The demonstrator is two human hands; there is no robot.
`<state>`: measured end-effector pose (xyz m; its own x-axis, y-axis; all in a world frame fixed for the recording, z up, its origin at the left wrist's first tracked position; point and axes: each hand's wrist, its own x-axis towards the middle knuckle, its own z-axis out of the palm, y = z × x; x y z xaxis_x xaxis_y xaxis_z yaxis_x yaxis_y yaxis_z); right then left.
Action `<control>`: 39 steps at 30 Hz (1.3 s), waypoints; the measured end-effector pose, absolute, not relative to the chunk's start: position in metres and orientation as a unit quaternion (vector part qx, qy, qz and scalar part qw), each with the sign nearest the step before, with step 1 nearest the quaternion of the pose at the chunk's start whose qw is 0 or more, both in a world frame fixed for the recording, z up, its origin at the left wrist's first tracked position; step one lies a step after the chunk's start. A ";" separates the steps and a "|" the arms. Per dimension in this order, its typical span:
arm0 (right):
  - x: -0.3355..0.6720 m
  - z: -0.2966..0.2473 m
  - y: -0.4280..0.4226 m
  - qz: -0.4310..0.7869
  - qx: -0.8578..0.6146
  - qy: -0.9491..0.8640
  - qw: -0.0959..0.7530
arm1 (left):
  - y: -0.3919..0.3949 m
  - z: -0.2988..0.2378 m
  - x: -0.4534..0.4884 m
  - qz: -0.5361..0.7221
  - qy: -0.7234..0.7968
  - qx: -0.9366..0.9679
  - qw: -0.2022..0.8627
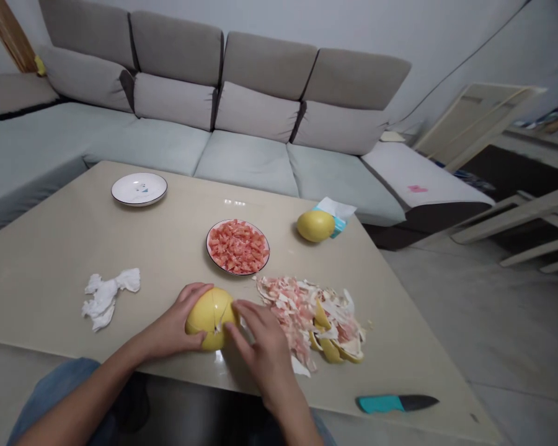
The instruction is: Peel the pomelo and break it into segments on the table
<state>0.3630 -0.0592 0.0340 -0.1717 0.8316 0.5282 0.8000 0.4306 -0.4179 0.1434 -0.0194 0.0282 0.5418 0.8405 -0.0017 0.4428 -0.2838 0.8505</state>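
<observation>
A yellow pomelo (pixel 208 317) with cut lines scored across its rind sits at the table's near edge. Its cuts meet at a small nick on the side facing me. My left hand (pixel 179 325) wraps around its left side, thumb low and fingers over the top. At the right side, the fingertips and thumb of my right hand (pixel 263 344) press on the rind near the cuts. To the right lies a heap of pomelo peel and membrane (pixel 302 310). Beyond the fruit, a plate (pixel 208 251) is heaped with pink pomelo flesh (pixel 239 246).
A knife (pixel 390 403) with a teal handle lies at the near right edge. Another pomelo (pixel 315 225) rests by a tissue pack (pixel 339 226). Crumpled tissue (pixel 106 300) is at left, a white plate (pixel 132 186) farther back. A sofa (pixel 246 160) stands behind the table (pixel 177 232).
</observation>
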 end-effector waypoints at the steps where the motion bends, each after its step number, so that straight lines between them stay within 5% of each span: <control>1: 0.355 0.034 -0.061 0.005 -0.524 -0.774 0.355 | -0.019 0.027 0.144 0.235 0.419 0.767 0.426; 11: 0.339 0.011 -0.068 -0.149 -0.497 -0.802 0.295 | -0.021 0.027 0.153 0.254 0.426 0.765 0.410; 17: 0.335 0.011 -0.061 -0.152 -0.516 -0.770 0.343 | -0.022 0.023 0.156 0.271 0.428 0.768 0.392; 21: 0.340 0.018 -0.059 -0.067 -0.561 -0.717 0.408 | -0.022 0.025 0.155 0.268 0.427 0.766 0.398; 25: 0.353 0.029 -0.059 0.148 -0.621 -0.610 0.470 | -0.022 0.033 0.148 0.244 0.399 0.777 0.421; 30: 0.362 0.039 -0.056 0.257 -0.607 -0.607 0.443 | -0.023 0.040 0.143 0.220 0.378 0.792 0.426; 34: 0.372 0.039 -0.053 0.225 -0.608 -0.638 0.416 | -0.024 0.036 0.151 0.229 0.418 0.771 0.421; 39: 0.402 0.031 -0.052 0.011 -0.657 -0.656 0.371 | -0.024 0.032 0.160 0.263 0.452 0.756 0.393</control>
<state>0.4022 -0.0524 0.0314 0.1393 0.8705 0.4721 0.8544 0.1353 -0.5016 0.1595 -0.0238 0.0319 0.4521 0.8910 0.0427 0.4767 -0.2818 0.8327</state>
